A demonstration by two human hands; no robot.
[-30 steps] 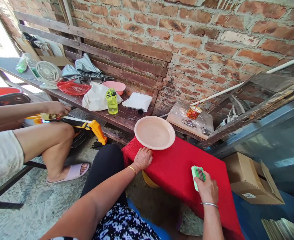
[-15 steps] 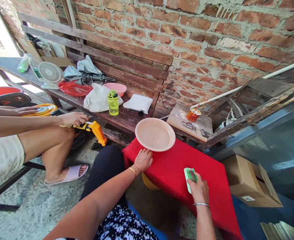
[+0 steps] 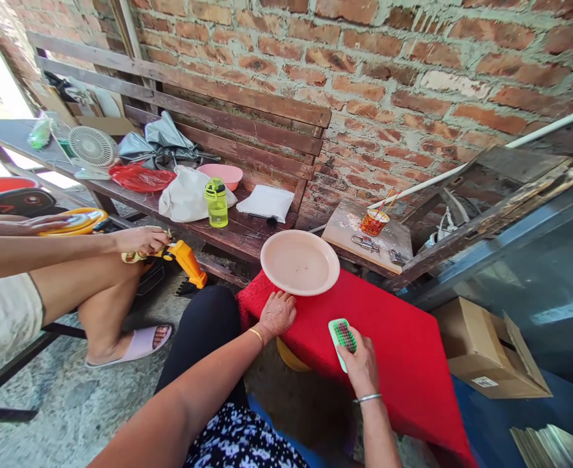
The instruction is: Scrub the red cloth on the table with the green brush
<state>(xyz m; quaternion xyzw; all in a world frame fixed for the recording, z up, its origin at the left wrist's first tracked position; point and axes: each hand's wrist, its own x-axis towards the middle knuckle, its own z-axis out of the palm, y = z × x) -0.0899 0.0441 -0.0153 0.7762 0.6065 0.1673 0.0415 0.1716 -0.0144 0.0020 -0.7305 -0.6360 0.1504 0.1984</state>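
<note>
The green brush (image 3: 342, 338) is being gripped by the right hand (image 3: 362, 367), fingers curled shut around its rear end, bristles facing up. It is being held just over the red cloth (image 3: 394, 351), near the cloth's front edge; whether the brush is touching the cloth cannot be told. The left hand (image 3: 277, 313) is being pressed flat on the cloth's left corner, fingers spread loosely and nothing being held, with the fingertips lying just short of the plate (image 3: 300, 262). That pink plate is being carried empty at the cloth's far end, well apart from the brush.

Behind the plate, a small wooden board (image 3: 345, 224) is being used for a red cup (image 3: 374, 222) with sticks in it and some metal pieces. Along the brick wall (image 3: 413, 71), a long table (image 3: 228, 231) is being loaded with a green bottle (image 3: 217, 203), a white bag (image 3: 182, 195), a pink bowl (image 3: 221, 174), a fan (image 3: 90, 148) and a folded umbrella (image 3: 162, 140). At the left, a yellow toy (image 3: 182, 257) is being handled by another person's hand (image 3: 140, 239). A cardboard box (image 3: 491, 354) is being kept on the floor at the right.
</note>
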